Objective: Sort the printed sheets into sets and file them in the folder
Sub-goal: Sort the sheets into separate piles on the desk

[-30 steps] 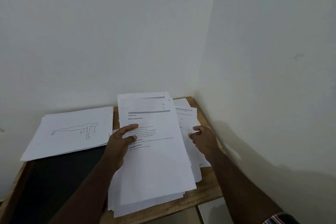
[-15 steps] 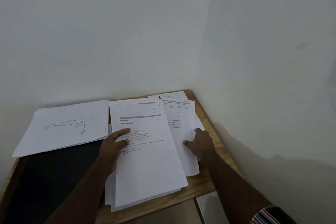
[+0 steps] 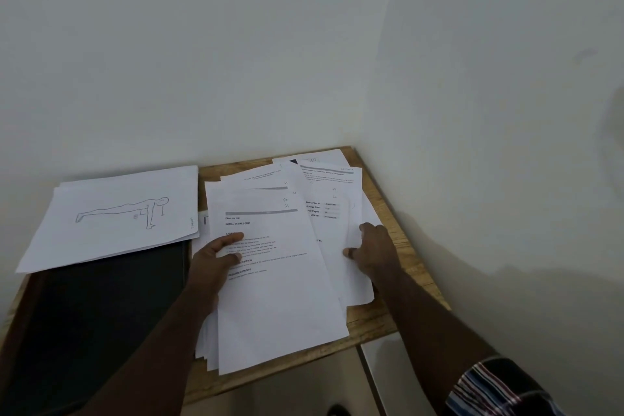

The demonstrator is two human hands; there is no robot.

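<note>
A thick stack of printed sheets (image 3: 277, 300) lies in the middle of the wooden table (image 3: 417, 273), its top page bearing text headings. My left hand (image 3: 214, 260) grips the stack's left edge, thumb on the top page. To the right lies a looser pile of sheets (image 3: 337, 213) with a form on top. My right hand (image 3: 376, 250) sits on that pile, thumb and curled fingers pinching its top sheets. A dark folder (image 3: 101, 314) lies on the table's left half. Its far end is covered by a third pile (image 3: 118, 213) whose top sheet shows a drawn plank figure.
The table stands in a corner, with white walls close behind it and to the right. The middle stack hangs slightly over the table's front edge. A striped sleeve (image 3: 496, 388) shows at the lower right.
My right hand carried its sheets to the right and down onto the right-hand pile. My left hand kept its grip on the middle stack.
</note>
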